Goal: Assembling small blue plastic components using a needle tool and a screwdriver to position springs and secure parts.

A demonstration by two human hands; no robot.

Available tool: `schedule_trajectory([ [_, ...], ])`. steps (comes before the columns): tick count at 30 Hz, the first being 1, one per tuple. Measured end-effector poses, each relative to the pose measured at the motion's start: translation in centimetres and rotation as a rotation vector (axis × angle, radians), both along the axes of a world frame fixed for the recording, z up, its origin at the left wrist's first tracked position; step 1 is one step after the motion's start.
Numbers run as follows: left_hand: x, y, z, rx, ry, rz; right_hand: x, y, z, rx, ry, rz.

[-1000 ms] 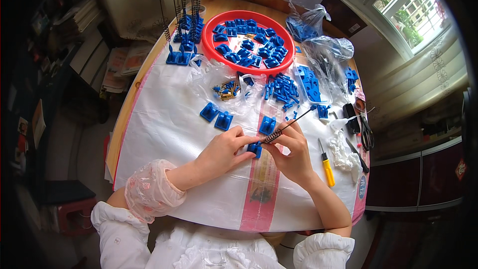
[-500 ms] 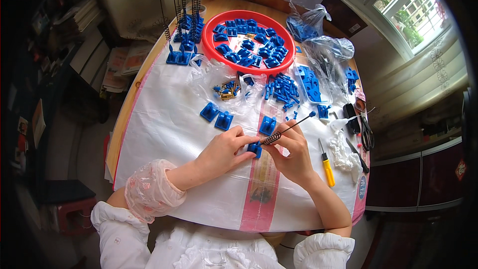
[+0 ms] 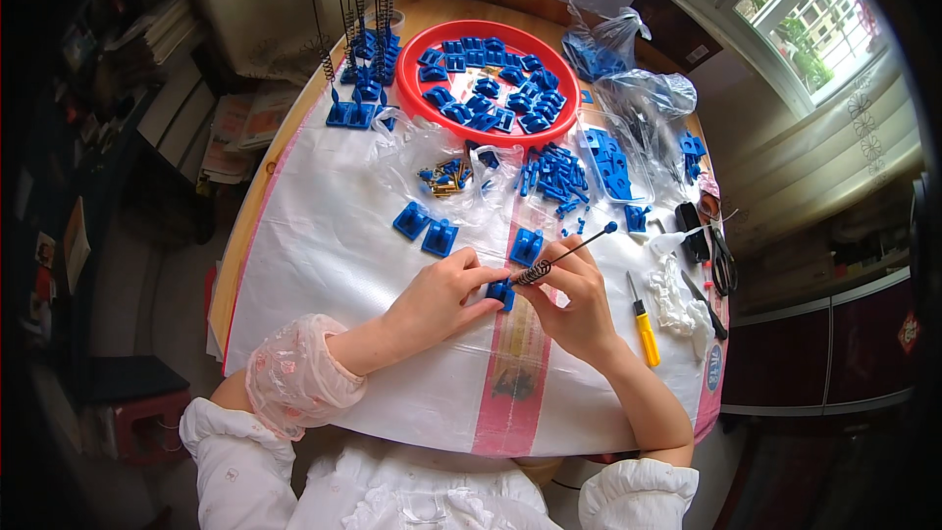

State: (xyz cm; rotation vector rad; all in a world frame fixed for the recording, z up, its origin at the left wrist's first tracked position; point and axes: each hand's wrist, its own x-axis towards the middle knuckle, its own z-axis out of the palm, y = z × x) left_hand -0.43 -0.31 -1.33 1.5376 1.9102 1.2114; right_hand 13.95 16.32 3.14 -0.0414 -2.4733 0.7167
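Between the fingers of my left hand [image 3: 442, 292] is a small blue plastic base [image 3: 501, 294], pinched near the table's middle. My right hand [image 3: 569, 299] closes round the lower end of a black spring rod [image 3: 535, 271], whose blue ball tip [image 3: 610, 228] points up and to the right. The rod's lower end meets the base; my fingertips hide the joint. Just beyond my hands lies a loose blue base [image 3: 527, 246]. A pair of similar bases [image 3: 426, 228] sits farther left.
A red round tray [image 3: 410, 103] of blue parts stands at the back. Finished-looking spring rods [image 3: 355, 39] rise at back left. Brass pieces [image 3: 446, 177] lie on a plastic bag, beside blue pegs [image 3: 554, 177]. At right are a yellow screwdriver [image 3: 646, 334] and scissors [image 3: 723, 265].
The spring rod's ball tip has shifted slightly left and down. Both hands stay nearly in place, holding the same parts.
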Motion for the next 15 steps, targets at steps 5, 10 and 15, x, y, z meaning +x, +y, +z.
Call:
schedule_trajectory([
  [5,0.04,-0.01,0.04,-0.001,0.001,0.001,0.02,0.04,-0.06,0.006,0.008,-0.001],
  [10,0.04,-0.06,0.19,-0.011,-0.003,-0.004,-0.04,0.07,-0.09,0.005,0.011,0.002],
  [15,0.14,-0.07,0.83,-0.031,-0.007,-0.013,0.03,0.24,-0.2,0.0,0.009,0.008],
])
